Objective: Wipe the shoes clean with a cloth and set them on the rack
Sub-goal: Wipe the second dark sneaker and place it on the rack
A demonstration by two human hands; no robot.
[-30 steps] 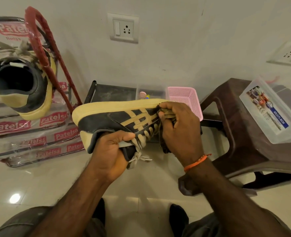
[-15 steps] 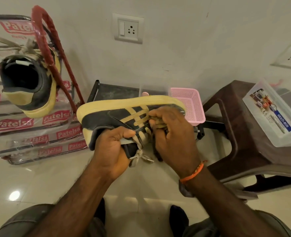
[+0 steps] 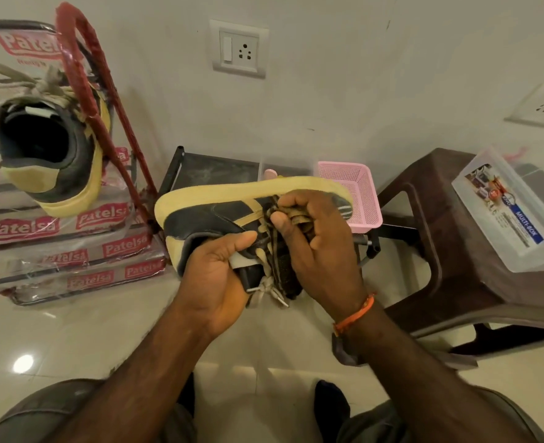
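Observation:
A black shoe with a yellow sole [image 3: 206, 215] is held on its side at the centre, sole up. My left hand [image 3: 219, 273] grips it at the collar and tongue, thumb over the side. My right hand [image 3: 318, 241] clutches a dark bunched cloth [image 3: 286, 266] against the laces and the side stripes. The matching shoe [image 3: 50, 155] sits on the red-framed rack [image 3: 82, 91] at the left, heel toward me.
A plastic wrap printed with red labels covers the rack. Behind the shoe stand a low black stand [image 3: 219, 171] and a pink mesh basket [image 3: 360, 193]. A brown plastic stool [image 3: 440, 251] at the right carries a clear box [image 3: 504, 206]. Glossy tiled floor below.
My right hand with the cloth has slid left along the shoe's side toward the laces. The toe end of the shoe now shows past my knuckles.

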